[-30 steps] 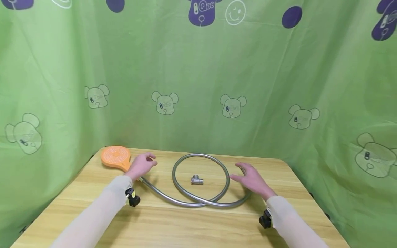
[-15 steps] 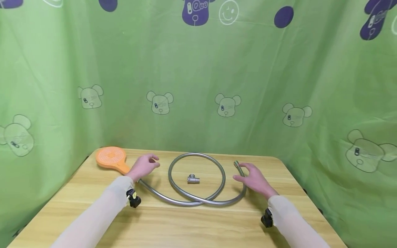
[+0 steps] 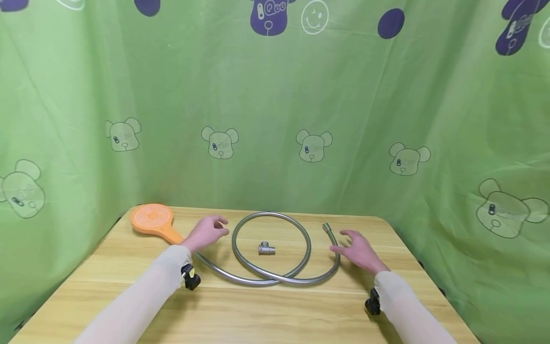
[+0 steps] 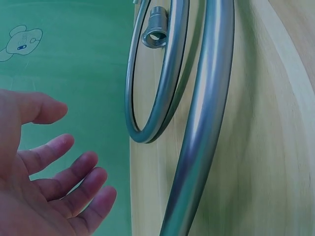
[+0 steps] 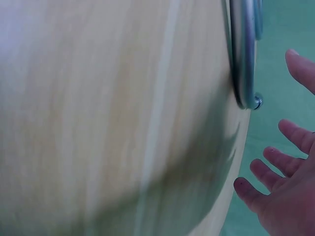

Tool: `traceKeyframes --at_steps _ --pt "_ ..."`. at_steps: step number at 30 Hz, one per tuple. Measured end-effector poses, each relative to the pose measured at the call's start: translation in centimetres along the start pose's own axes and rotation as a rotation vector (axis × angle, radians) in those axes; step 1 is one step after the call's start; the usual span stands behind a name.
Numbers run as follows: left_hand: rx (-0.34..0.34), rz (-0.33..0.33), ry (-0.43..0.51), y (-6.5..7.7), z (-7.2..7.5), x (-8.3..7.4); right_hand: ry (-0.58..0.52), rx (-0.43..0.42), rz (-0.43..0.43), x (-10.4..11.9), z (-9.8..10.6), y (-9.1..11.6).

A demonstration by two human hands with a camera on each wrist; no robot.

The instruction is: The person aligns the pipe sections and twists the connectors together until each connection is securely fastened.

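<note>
Spread and empty, left grip [image 3: 206,233] and right grip [image 3: 360,251] flank a looped silver metal hose [image 3: 284,279]; apparently pre-grasp, next needing its end pinched.

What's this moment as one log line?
left hand: empty | right hand: empty, near hose | hose: looped around fitting | orange shower head: on table

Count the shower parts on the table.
3: an orange shower head at the far left, a looped metal hose across the middle, and a small tee-shaped metal fitting inside the hose's loop. The sleeves could hide others.
</note>
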State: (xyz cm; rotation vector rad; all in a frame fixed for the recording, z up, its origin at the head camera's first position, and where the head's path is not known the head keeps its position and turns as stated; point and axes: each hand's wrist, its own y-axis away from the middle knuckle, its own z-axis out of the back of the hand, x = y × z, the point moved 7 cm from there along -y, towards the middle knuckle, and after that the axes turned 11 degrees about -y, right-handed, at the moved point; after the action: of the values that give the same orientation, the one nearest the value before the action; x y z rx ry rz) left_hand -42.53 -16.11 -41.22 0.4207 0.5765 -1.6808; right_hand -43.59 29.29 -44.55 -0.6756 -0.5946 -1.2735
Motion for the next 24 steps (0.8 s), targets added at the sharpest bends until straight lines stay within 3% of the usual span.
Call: traceKeyframes --at_steps 17,24 --pt "0.053 -0.033 0.046 -0.8 -2.5 -2.6 0.032 0.002 -0.047 -1.5 -0.5 -1.2" --pt "0.061 -0.048 0.015 -0.8 -3.1 -3.2 0.036 0.002 -0.076 -1.9 -0.7 -2.0"
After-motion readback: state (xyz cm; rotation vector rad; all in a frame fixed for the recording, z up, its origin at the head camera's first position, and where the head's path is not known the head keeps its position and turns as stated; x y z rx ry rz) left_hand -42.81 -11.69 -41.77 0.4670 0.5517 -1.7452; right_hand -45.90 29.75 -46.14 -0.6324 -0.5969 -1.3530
